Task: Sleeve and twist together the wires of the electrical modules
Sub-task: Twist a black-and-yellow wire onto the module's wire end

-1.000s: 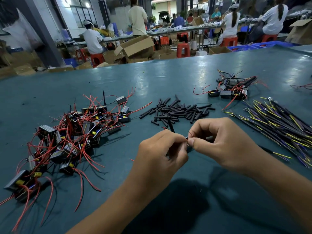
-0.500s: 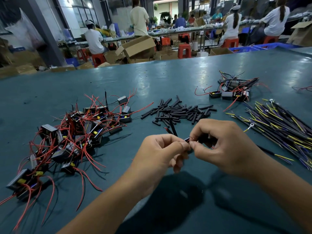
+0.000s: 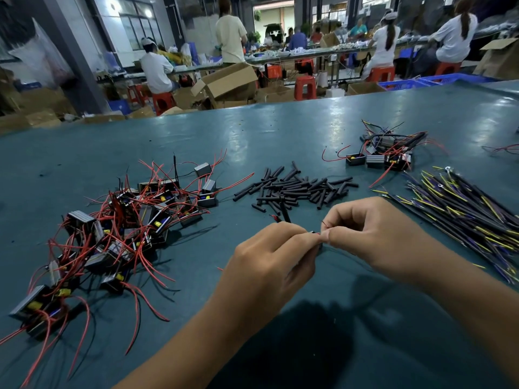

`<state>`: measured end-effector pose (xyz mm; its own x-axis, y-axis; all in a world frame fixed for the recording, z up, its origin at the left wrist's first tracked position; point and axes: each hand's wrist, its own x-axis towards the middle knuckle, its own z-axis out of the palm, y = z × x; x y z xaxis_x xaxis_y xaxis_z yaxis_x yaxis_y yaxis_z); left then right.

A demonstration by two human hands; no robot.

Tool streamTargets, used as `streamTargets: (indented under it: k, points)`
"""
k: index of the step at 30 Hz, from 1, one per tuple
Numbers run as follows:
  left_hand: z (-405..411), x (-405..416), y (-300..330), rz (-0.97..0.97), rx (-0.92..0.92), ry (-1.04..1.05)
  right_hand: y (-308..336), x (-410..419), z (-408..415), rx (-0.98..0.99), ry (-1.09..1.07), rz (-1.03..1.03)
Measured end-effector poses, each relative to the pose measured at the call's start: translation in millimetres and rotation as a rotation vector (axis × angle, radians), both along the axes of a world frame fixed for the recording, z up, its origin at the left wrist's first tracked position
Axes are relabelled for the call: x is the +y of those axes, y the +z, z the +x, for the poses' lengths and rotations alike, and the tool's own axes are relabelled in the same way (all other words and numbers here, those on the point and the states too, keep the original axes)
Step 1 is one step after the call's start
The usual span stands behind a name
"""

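Change: your left hand point(image 3: 273, 249) has closed its loose lower fingers since half a second ago, and both thumbs now meet at one point above the teal table point(image 3: 280, 130); a fine red wire end point(image 3: 324, 223) curls up where none showed a second ago.
Meaning: you look to be mid-twist on one joint, with the sleeving probably still to slide over it.
Left fingers: curled, thumb and forefinger pinching the red wire point(image 3: 315, 233) at its dark tip.
Right fingers: your right hand point(image 3: 373, 234) pinches the same joint from the other side, fingers bent narrow.
Wire position: held between the two pinches, lifted off the table, just in front of the pile of black sleeve tubes point(image 3: 297, 189).
Stock: unfinished modules point(image 3: 120, 231) heaped well to your left; purple-and-yellow leads point(image 3: 463, 211) fanned to your right; a small module cluster point(image 3: 384, 153) beyond them.
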<state>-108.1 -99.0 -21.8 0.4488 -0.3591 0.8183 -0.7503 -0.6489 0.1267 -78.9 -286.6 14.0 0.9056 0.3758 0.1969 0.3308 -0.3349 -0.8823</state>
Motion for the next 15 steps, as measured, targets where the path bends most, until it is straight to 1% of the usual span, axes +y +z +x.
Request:
streamTargets:
  k: [5, 11, 13, 15]
  points:
    - [0.5, -1.3, 1.9, 0.044, -0.015, 0.022, 2.6, 0.9, -2.8, 0.122, 0.029, 0.08]
    - [0.5, -2.0, 2.3, 0.066, -0.007, 0.017, -0.3, 2.1, -2.6, 0.144, 0.051, 0.085]
    - [-0.5, -3.1, 2.6, 0.036, 0.058, 0.011, -1.2, 2.1, -2.5, 0.112, 0.056, 0.066]
    - [-1.6, -5.6, 3.4, -0.043, 0.172, 0.007, -1.9, 1.7, -1.8, 0.028, 0.051, 0.002]
